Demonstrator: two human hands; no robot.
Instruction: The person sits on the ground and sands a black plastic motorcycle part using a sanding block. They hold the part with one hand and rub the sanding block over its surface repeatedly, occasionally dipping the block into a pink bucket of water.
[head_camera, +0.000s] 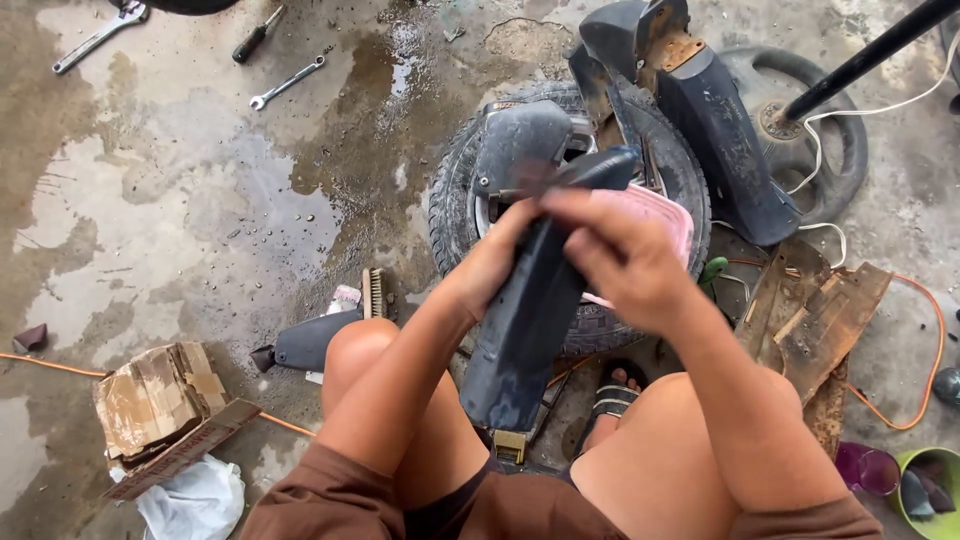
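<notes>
Both hands (560, 250) closed around dark plastic fairing panel (525, 330); may slip onto tyre (450, 200) if wet.

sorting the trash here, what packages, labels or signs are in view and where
Cardboard box: floor at lower left, crushed and torn, brown with pale patches.
Cardboard strip: leaning under the box, flat, brown with reddish print.
Plastic bag: bottom left below the strip, crumpled, white.
Small wrapper: floor by the brush, pale with pink.
No signs or screens.
</notes>
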